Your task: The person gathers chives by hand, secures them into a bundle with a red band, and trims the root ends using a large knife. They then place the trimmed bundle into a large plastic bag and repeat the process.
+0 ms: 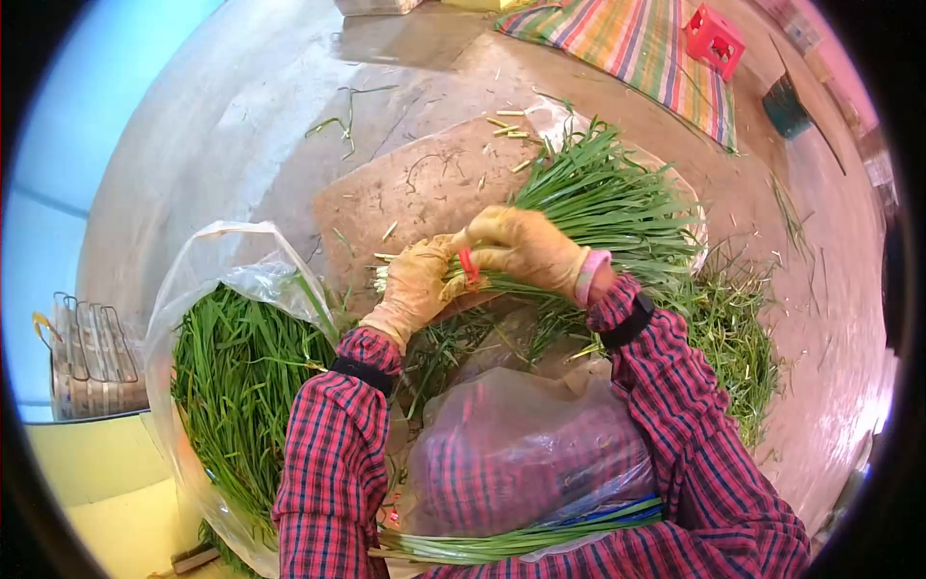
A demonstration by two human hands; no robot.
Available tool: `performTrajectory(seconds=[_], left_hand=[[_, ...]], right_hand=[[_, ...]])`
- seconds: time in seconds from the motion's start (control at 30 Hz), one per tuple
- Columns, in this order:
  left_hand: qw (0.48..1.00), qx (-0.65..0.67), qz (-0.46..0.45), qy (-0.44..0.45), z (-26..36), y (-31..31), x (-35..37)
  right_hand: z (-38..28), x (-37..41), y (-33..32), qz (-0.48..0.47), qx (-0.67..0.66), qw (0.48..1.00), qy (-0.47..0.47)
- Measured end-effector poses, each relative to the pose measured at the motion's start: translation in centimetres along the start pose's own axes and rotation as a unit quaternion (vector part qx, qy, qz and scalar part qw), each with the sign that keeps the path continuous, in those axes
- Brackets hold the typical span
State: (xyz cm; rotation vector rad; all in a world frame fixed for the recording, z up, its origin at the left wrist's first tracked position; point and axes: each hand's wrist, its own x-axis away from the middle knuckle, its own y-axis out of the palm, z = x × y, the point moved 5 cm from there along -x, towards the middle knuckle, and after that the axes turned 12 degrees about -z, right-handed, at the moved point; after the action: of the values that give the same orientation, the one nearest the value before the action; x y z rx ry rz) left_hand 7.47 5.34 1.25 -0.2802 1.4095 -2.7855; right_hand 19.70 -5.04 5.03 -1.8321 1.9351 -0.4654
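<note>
The bunch of greens (603, 198) sits at the centre of your view, its stem ends gathered between your hands and its leaves fanning out toward 2 o'clock over the board (424, 183) on the floor (241, 125). Your left hand (415, 285), gloved, is closed round the stem ends from the 8 o'clock side. Your right hand (521, 251), also gloved, is curled over the bunch just beside it, and a red band (468, 265) shows where the two hands meet. How many turns the band has made round the stems cannot be told, so the tying looks to be in hand rather than finished. Toward 6 o'clock a clear plastic sheet (521, 454) covers your lap, and a slim bundle (521, 542) lies across its near edge; it looks gathered, though no band shows on it. At 8 o'clock an open plastic bag (207, 253) stands packed with greens, and at 4 o'clock a loose pile (728, 338) spreads over the floor, with stray blades scattered about. Judging by that bag and pile, far more remains loose than has been bunched. Further out, a wire rack (92, 352) stands at 9 o'clock, while a striped mat (637, 43) and a red crate (714, 39) lie at 1 o'clock.
</note>
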Motion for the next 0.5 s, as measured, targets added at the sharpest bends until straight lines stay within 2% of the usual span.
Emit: performTrajectory(seconds=[0.03,0.13,0.3,0.37,0.47,0.5], left_hand=[[1.0,-0.001,0.001,0.0,-0.6,0.4,-0.1],[0.997,-0.028,0.053,0.041,-1.2,0.8,-0.2],[0.998,0.014,0.058,0.023,-1.0,0.5,0.0],[0.998,0.027,0.045,0.022,-0.5,0.2,0.1],[0.998,0.043,0.039,0.029,-0.2,0.1,0.0],[0.997,0.044,0.045,0.036,-0.4,0.2,0.0]], right_hand=[[-0.4,-0.5,1.0,-0.084,0.02,0.995,-0.048],[-0.4,-0.6,1.0,-0.128,0.042,0.99,-0.029],[0.0,-0.6,0.9,-0.105,0.046,0.989,-0.091],[-0.5,-0.9,1.0,-0.143,0.065,0.986,-0.053],[-0.4,-1.4,1.4,-0.149,0.121,0.981,-0.01],[-0.7,-1.5,1.6,-0.149,0.124,0.981,-0.023]])
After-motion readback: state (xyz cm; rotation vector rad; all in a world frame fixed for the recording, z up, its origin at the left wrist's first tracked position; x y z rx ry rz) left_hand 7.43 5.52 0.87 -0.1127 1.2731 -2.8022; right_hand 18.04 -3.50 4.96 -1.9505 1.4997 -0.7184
